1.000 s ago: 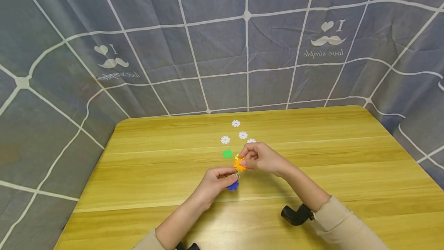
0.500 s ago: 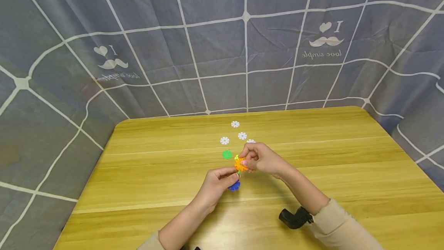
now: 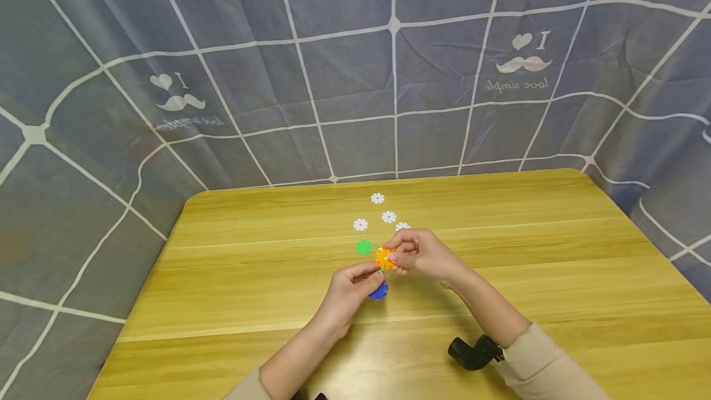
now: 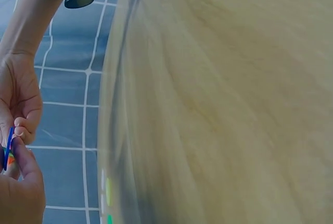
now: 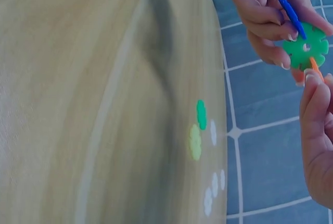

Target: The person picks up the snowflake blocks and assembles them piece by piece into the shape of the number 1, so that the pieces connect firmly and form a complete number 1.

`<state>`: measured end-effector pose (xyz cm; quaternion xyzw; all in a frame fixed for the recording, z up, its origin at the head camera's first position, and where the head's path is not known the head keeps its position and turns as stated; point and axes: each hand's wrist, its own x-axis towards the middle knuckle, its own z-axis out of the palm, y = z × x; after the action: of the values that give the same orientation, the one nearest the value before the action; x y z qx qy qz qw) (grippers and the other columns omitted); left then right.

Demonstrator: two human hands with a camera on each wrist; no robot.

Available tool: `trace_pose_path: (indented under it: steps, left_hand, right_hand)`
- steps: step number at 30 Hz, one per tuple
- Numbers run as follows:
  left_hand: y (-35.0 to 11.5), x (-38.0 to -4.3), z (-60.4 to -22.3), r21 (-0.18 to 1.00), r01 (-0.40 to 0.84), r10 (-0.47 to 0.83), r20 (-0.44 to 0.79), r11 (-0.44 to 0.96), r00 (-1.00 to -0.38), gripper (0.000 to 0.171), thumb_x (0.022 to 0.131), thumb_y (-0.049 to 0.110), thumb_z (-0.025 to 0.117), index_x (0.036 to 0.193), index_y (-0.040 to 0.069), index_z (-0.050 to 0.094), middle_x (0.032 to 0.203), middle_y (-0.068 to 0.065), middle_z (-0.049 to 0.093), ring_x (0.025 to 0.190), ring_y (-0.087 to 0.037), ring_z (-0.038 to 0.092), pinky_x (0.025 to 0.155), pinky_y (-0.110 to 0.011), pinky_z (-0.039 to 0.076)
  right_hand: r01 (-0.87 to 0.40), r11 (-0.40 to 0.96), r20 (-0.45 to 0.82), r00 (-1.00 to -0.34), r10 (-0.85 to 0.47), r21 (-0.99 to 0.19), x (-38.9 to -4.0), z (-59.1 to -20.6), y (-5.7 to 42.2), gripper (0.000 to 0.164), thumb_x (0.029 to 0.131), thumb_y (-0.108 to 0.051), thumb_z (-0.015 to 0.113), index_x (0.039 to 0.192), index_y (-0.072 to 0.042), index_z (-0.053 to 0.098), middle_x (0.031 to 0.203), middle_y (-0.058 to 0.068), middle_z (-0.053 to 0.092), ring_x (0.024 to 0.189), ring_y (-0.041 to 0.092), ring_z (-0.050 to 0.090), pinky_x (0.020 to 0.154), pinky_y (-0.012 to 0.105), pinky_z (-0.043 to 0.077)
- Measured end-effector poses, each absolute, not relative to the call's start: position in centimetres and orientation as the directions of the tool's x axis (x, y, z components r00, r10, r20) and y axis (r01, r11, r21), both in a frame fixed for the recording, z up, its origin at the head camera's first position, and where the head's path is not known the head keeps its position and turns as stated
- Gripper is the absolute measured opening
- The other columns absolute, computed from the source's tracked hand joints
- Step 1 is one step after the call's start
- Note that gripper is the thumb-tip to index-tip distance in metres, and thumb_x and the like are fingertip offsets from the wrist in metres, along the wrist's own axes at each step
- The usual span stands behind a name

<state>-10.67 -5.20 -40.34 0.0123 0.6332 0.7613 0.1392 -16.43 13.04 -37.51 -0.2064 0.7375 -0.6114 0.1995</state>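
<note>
Between thumb and fingers, my left hand (image 3: 351, 294) holds a green notched plastic disc (image 5: 308, 50) with a blue disc (image 3: 379, 291) set crosswise at its edge. My right hand (image 3: 421, 258) pinches an orange disc (image 3: 382, 258), whose edge meets the green disc's opposite side. How deeply the orange one sits in a slot is hidden by fingertips. In the left wrist view, the blue disc (image 4: 9, 148) appears edge-on between both hands. The hands work close together above the table.
On the wooden table (image 3: 250, 276) lie a loose green disc (image 3: 363, 247), a yellow disc (image 5: 195, 142) and several white discs (image 3: 389, 217). A grey curtain with white lines (image 3: 355, 79) hangs behind the table. Black wrist mounts (image 3: 474, 352) sit on the forearms.
Both hands and the joined discs have shifted slightly away from the body. The orange disc has tilted a little between the fingers, and both grips stay the same.
</note>
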Motion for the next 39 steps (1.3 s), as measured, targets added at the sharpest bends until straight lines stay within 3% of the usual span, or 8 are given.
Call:
trace_pose_path:
  steps: [7,11,17,20,24,28,39]
  left_hand:
    - [-5.1,-10.8,-40.3,0.945,-0.239,0.26,-0.179,-0.221,-0.949,0.039,0.093,0.006,0.057,0.123,-0.017,0.047,0.106,-0.024,0.062,0.081,-0.009,0.064,0.076,-0.021,0.054]
    - [-5.2,-11.0,-40.2,0.931,-0.282,0.274,-0.215,-0.231,-0.937,0.041,0.092,0.005,0.058,0.125,-0.017,0.046,0.111,-0.028,0.06,0.087,-0.015,0.065,0.079,-0.025,0.054]
    - [-5.3,-11.4,-40.0,0.91,-0.337,0.308,-0.257,-0.242,-0.916,0.039,0.09,0.005,0.06,0.123,-0.015,0.05,0.102,-0.015,0.065,0.088,-0.014,0.063,0.077,-0.022,0.054]
    - [-5.3,-11.6,-39.9,0.903,-0.35,0.306,-0.269,-0.249,-0.913,0.038,0.091,0.008,0.058,0.121,-0.014,0.051,0.101,-0.011,0.065,0.088,-0.013,0.063,0.076,-0.02,0.053]
    - [-5.2,-11.8,-40.0,0.901,-0.35,0.257,-0.286,-0.256,-0.923,0.035,0.093,0.013,0.057,0.118,-0.012,0.053,0.101,-0.012,0.065,0.088,-0.014,0.064,0.074,-0.02,0.054]
    - [-5.0,-11.9,-40.1,0.908,-0.342,0.216,-0.293,-0.242,-0.931,0.033,0.094,0.013,0.057,0.115,-0.011,0.054,0.103,-0.015,0.065,0.087,-0.015,0.065,0.075,-0.022,0.054]
    - [-5.1,-11.9,-40.3,0.917,-0.339,0.195,-0.3,-0.21,-0.934,0.025,0.094,0.013,0.056,0.109,-0.007,0.058,0.09,-0.007,0.068,0.082,-0.016,0.066,0.074,-0.024,0.055]
  right_hand:
    - [-0.028,0.148,-0.065,-0.807,-0.587,-0.989,-16.6,-37.5,13.5,0.025,0.091,0.008,0.051,0.114,0.017,0.053,0.078,0.007,0.063,0.067,0.014,0.059,0.066,0.027,0.055]
    - [-0.02,0.133,-0.065,-0.795,-0.604,-0.991,-16.6,-37.6,13.5,0.028,0.089,0.009,0.051,0.116,0.018,0.051,0.079,0.008,0.062,0.068,0.013,0.059,0.067,0.025,0.054]
    - [-0.019,0.149,-0.073,-0.808,-0.585,-0.989,-16.7,-38.1,13.5,0.029,0.089,0.008,0.053,0.116,0.017,0.052,0.079,0.01,0.063,0.07,0.019,0.061,0.067,0.025,0.055]
    - [-0.019,0.147,-0.071,-0.81,-0.582,-0.989,-16.7,-38.2,13.5,0.03,0.088,0.007,0.053,0.116,0.016,0.053,0.079,0.015,0.064,0.07,0.02,0.061,0.067,0.026,0.055]
    - [-0.024,0.131,-0.059,-0.804,-0.592,-0.991,-16.7,-38.4,13.4,0.031,0.086,0.006,0.054,0.116,0.016,0.053,0.082,0.025,0.062,0.069,0.019,0.061,0.065,0.026,0.054]
    - [-0.022,0.121,-0.055,-0.796,-0.603,-0.992,-16.7,-38.6,13.3,0.031,0.086,0.006,0.054,0.115,0.016,0.053,0.082,0.027,0.061,0.067,0.018,0.06,0.063,0.027,0.054]
    - [0.001,0.135,-0.083,-0.795,-0.601,-0.991,-16.8,-39.1,12.9,0.031,0.085,0.007,0.055,0.115,0.015,0.053,0.075,0.008,0.064,0.066,0.017,0.06,0.061,0.023,0.053]
